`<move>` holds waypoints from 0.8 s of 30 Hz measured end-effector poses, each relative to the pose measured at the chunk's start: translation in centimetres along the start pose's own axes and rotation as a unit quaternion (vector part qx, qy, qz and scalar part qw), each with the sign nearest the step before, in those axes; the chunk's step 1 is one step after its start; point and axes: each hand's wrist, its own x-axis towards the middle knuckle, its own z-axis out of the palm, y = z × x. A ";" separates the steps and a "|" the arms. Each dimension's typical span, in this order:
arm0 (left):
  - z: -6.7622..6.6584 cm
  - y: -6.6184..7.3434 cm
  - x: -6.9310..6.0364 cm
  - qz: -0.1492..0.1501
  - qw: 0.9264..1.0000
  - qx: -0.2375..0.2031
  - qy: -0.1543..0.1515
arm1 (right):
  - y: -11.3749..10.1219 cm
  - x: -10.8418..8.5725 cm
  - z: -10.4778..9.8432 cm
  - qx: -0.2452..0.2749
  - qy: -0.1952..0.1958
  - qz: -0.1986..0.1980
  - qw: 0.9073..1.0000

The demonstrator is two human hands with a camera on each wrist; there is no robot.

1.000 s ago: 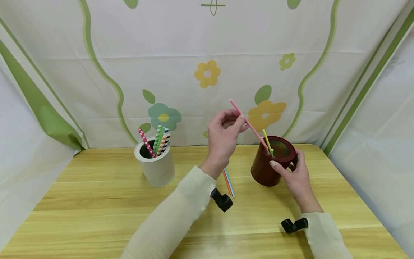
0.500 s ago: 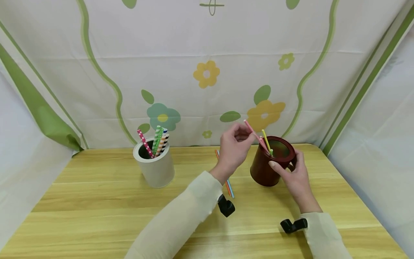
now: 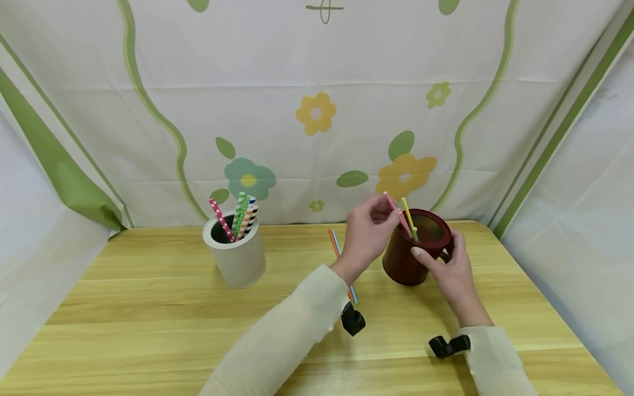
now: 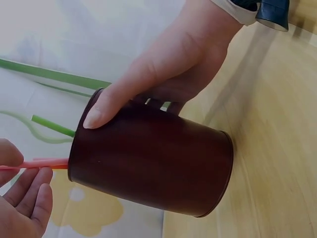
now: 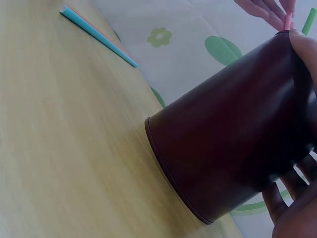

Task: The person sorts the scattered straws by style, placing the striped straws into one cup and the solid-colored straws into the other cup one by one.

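Note:
My left hand [image 3: 365, 234] pinches a pink straw [image 3: 389, 199] between thumb and fingers. The straw's lower end dips into a dark red mug [image 3: 402, 265], hidden past the rim. A second pink straw [image 3: 405, 222] and a yellow straw [image 3: 406, 209] lean inside the same mug. Beside them a short green tip [image 3: 415, 233] shows; in the left wrist view a green straw [image 4: 52, 126] sticks out. On the mug's right side, my right hand [image 3: 451, 278] grips it, thumb near the rim and fingers by the handle. The mug stands upright on the table.
A white pot [image 3: 238, 267] on the left holds several patterned straws [image 3: 244, 215]. An orange straw [image 3: 334, 242] and a blue straw [image 3: 354, 294] lie side by side on the wooden table [image 3: 148, 319], partly behind my left arm. A flower-print cloth [image 3: 277, 66] hangs behind.
My left hand has moved right and slightly down toward the mug, lowering the pink straw deeper into it. The right hand and the mug have stayed in place.

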 end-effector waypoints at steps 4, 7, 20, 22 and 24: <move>0.3 -0.2 -0.2 -0.002 1.000 0.008 -0.004 | 0.0 0.0 0.0 0.000 -0.002 0.001 1.000; 0.4 -0.4 -0.3 -0.001 1.000 0.011 -0.012 | 0.0 0.0 0.0 0.001 -0.003 0.002 1.000; 0.7 -0.7 -0.5 0.013 0.999 0.033 -0.012 | -0.1 -0.1 -0.1 -0.003 -0.003 0.004 1.000; 0.8 -0.7 -0.5 0.020 0.999 0.037 -0.012 | -0.1 -0.1 0.0 -0.004 -0.003 0.003 1.000; 0.8 -0.7 -0.5 0.026 0.999 0.041 -0.011 | -0.1 -0.1 0.0 -0.005 -0.002 0.004 1.000</move>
